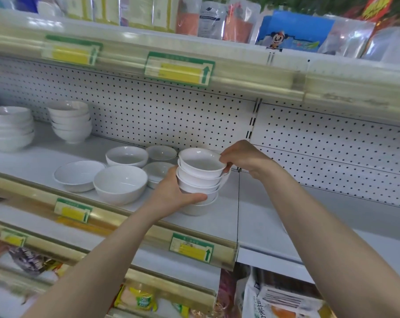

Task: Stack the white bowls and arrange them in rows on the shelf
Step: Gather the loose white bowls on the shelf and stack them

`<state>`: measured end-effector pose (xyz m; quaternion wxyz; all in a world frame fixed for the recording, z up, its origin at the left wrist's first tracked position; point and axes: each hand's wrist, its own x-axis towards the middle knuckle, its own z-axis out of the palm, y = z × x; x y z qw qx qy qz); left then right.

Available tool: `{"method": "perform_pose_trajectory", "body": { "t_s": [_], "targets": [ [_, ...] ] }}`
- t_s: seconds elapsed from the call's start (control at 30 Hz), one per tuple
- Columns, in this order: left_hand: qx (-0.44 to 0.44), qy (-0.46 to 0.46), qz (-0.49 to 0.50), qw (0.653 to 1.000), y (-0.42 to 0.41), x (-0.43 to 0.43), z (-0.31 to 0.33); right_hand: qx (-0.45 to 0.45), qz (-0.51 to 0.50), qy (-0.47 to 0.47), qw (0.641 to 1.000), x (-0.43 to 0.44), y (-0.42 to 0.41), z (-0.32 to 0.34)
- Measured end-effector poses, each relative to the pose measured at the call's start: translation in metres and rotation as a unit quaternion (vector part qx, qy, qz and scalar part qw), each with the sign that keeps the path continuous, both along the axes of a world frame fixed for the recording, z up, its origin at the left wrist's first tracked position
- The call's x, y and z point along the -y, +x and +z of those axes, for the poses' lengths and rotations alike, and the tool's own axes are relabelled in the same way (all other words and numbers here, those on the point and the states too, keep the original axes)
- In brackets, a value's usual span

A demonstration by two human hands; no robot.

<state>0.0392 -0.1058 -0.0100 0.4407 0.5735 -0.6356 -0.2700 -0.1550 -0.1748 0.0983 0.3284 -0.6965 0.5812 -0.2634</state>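
My left grip (176, 195) is curled round the lower half of the stack (201, 180), thumb across the front and fingers hidden behind it. My right grip (242, 158) pinches the far-right rim of the top bowl (200, 165), fingertips over the edge. Neither grip is free.

The stack holds about 5 small white bowls and stands close to upright, its long axis vertical, near the right end of this section of the shelf (219, 226). I cannot tell whether the bottom bowl rests on the shelf or is held just above it.

Everything left to deal with lies to the left of the stack, on my left grip's side. A small bowl (156, 172) sits just behind my left knuckles, and another small bowl (161, 152) is behind that, close to the pegboard (148, 115). Further left are a deep bowl (120, 183) at the front, a medium bowl (126, 156) behind it and a shallow bowl (79, 175) beside it. All 5 are upright and unstacked.

2 finished stacks stand well apart at the far left: a narrow stack (70, 121) at the back and a wide stack (9, 128) at the edge of view.

I judge the top bowl is being seated. The small bowls match this stack, so the left grip is the nearer one to fetch them while the right steadies the top.
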Motion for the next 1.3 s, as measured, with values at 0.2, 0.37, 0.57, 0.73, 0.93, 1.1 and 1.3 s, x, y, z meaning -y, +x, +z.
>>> {"method": "perform_pose_trajectory", "body": {
  "t_s": [0.2,0.37,0.57,0.73,0.93,1.1,1.3],
  "targets": [
    [0.001,-0.011,0.010,1.000,-0.003,0.003,-0.003,0.014,-0.043,-0.023,0.999,-0.005,0.004,-0.007],
    [0.005,-0.022,-0.004,1.000,-0.004,-0.001,-0.006,0.060,-0.046,-0.076,0.994,-0.013,-0.008,-0.020],
    [0.035,-0.030,0.005,0.999,-0.004,-0.011,-0.012,-0.094,-0.185,-0.156,0.966,-0.018,-0.085,-0.014],
    [0.050,-0.023,0.030,0.998,-0.008,-0.017,-0.015,-0.460,-0.253,-0.062,0.849,-0.019,-0.157,-0.031],
    [0.045,-0.012,0.062,0.997,-0.015,-0.027,-0.014,-0.492,-0.200,0.043,0.846,-0.028,-0.194,-0.068],
    [0.039,-0.015,0.077,0.996,-0.022,-0.044,-0.011,-0.470,-0.149,0.021,0.870,-0.025,-0.204,-0.067],
    [0.082,-0.003,0.097,0.992,-0.028,-0.063,-0.013,-0.368,-0.126,0.013,0.921,-0.014,-0.192,-0.052]
  ]
}}
